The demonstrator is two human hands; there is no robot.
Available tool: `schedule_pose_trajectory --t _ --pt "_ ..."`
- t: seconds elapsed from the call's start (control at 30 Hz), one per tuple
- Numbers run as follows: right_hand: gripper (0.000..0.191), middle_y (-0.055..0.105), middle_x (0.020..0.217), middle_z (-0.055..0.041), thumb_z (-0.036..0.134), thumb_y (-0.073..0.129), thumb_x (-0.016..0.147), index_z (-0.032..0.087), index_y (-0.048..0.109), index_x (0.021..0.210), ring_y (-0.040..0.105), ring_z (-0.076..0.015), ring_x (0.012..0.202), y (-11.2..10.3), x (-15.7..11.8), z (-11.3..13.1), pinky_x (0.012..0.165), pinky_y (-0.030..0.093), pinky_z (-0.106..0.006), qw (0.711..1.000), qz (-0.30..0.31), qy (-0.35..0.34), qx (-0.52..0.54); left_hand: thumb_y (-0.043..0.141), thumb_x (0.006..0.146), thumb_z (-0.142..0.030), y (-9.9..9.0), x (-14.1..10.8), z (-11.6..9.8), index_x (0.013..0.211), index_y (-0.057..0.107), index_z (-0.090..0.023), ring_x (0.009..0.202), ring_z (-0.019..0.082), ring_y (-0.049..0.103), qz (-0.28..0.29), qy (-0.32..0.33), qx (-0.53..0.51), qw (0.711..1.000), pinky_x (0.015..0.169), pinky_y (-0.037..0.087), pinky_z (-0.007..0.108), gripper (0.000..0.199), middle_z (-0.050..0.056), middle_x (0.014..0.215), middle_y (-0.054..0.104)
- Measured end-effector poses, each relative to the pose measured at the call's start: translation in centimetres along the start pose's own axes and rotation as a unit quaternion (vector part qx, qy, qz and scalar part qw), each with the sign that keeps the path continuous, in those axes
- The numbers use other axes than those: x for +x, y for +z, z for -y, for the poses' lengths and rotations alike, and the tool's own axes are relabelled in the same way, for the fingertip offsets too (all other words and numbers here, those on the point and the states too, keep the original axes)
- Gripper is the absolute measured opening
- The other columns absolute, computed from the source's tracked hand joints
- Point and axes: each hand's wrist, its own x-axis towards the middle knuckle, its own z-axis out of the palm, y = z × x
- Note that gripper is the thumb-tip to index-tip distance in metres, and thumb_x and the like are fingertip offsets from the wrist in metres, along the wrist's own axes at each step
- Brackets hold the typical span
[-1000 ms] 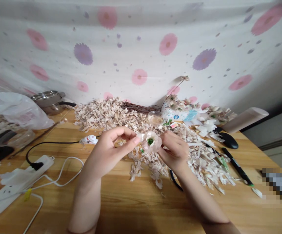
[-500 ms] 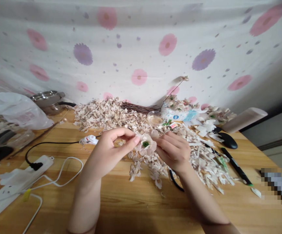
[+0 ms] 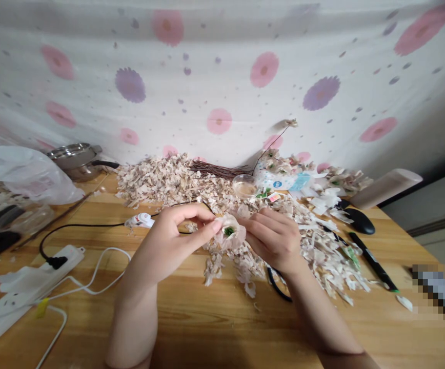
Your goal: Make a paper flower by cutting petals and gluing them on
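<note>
Between my two hands is a pale pinkish-white artificial flower (image 3: 233,233) with a green centre, held above the table. My left hand (image 3: 186,230) pinches its left edge with thumb and index finger. On the other side, the closed fingers of my right hand (image 3: 274,236) press against the flower's right petals; the fingertips are partly hidden. Loose pale petals (image 3: 161,179) lie heaped behind and below both hands. A round clear dish (image 3: 244,186) stands just beyond the flower.
Dark thin stems (image 3: 220,170) lie at the back beside a tissue pack (image 3: 284,180) with finished flowers on it. A white power strip (image 3: 26,297) and cables lie left, near a plastic bag (image 3: 34,174) and a steel pot (image 3: 74,159). A black marker (image 3: 374,262) and mouse (image 3: 362,220) lie right.
The flower has turned and shifted slightly between my fingers, its green centre now a little lower. Both hands keep nearly the same place and grip.
</note>
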Motion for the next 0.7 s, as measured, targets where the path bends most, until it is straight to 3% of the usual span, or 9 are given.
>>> schedule_pose_trajectory --t 0.23,0.7 --pt "0.013 0.060 0.056 -0.0022 0.017 0.058 0.088 0.014 0.062 0.075 0.045 -0.0129 0.052 -0.10 0.12 0.04 0.049 0.035 -0.024 1.000 0.008 -0.001 0.000 0.065 0.081 -0.028 -0.09 -0.10 0.46 0.079 0.066 -0.018 0.072 0.013 0.060 -0.036 -0.012 0.003 0.999 0.067 0.045 0.021 0.010 0.000 0.076 0.067" --pt "0.016 0.058 0.056 -0.0014 0.019 0.055 0.090 0.015 0.062 0.076 0.043 -0.0129 0.052 0.13 0.05 0.15 0.050 0.034 -0.024 1.000 0.020 0.021 0.005 0.064 0.082 -0.023 0.19 0.07 0.36 0.069 0.066 -0.019 0.067 0.008 0.058 -0.042 0.014 0.000 0.999 0.065 0.044 0.016 0.014 -0.004 0.069 0.065"
